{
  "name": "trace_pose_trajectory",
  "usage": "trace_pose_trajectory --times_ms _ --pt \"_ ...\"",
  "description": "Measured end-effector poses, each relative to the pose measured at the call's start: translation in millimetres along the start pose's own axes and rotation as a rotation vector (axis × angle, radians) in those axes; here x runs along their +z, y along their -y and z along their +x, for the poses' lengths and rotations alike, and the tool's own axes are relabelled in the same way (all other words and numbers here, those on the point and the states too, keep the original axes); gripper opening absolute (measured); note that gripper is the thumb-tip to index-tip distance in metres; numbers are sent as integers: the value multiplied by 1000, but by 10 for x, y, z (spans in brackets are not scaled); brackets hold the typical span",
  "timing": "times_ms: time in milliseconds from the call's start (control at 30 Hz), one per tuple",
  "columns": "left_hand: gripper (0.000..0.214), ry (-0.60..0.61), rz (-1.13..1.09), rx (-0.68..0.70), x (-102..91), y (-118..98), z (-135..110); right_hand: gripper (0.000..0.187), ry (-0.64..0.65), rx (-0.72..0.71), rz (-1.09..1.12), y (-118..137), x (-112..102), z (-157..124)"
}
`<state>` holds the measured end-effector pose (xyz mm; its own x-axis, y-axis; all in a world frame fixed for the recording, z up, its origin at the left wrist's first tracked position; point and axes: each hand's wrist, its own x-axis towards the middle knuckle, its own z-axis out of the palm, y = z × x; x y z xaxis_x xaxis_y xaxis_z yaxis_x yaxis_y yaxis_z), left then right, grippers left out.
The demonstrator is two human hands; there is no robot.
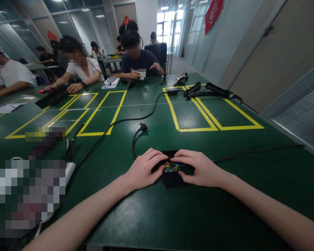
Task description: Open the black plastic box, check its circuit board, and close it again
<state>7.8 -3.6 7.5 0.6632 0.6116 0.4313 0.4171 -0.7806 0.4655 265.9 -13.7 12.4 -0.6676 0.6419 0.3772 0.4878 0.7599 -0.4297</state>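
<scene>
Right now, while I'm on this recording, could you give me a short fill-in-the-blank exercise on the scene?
1. The casing between the left hand and the right hand is colored ____.
2. The tabletop is colored ____.
3. The tape outlines on it are colored ____.
4. The plug lies nearer the ____ hand.

Missing words: black; green; yellow; left.

Between left hand (146, 169) and right hand (202, 168), a flat black plastic case (172, 181) bears a green circuit board (168, 170) with orange-gold rings (175, 167); beyond the hands, yellow tape rectangles (199, 130) pattern the dark-green bench (146, 219).
</scene>
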Motion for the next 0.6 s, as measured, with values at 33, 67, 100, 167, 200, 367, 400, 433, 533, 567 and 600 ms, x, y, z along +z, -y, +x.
trace_pose_trajectory --times_ms 33,67,100,167,200,367,400,433,533,567,600 --pt "27 3 3 -12 -1 2 0 37 -2 1 -1 -6 0 -2" --pt "26 6 9 -24 -4 4 -1 38 -3 3 -1 -11 2 -4" --pt "24 10 14 -36 -6 6 -2 38 -1 7 -1 -15 4 -6" --pt "20 20 19 -49 -8 8 -4 39 2 18 -1 -18 15 -10" --pt "19 26 18 -52 -7 9 -6 38 0 22 -3 -17 24 -12" --pt "24 72 30 -60 0 1 0 37 -56 42 -47 15 85 -12" --pt "26 76 34 -61 1 1 1 37 -65 44 -60 24 96 -9" --pt "27 75 35 -65 3 2 1 36 -71 46 -74 32 107 -6" --pt "25 45 13 -81 12 13 -4 36 -70 49 -110 44 130 4" --pt "24 33 4 -87 14 17 -6 36 -65 51 -116 43 135 5" --pt "23 23 -1 -92 17 19 -9 36 -61 53 -116 40 139 4"
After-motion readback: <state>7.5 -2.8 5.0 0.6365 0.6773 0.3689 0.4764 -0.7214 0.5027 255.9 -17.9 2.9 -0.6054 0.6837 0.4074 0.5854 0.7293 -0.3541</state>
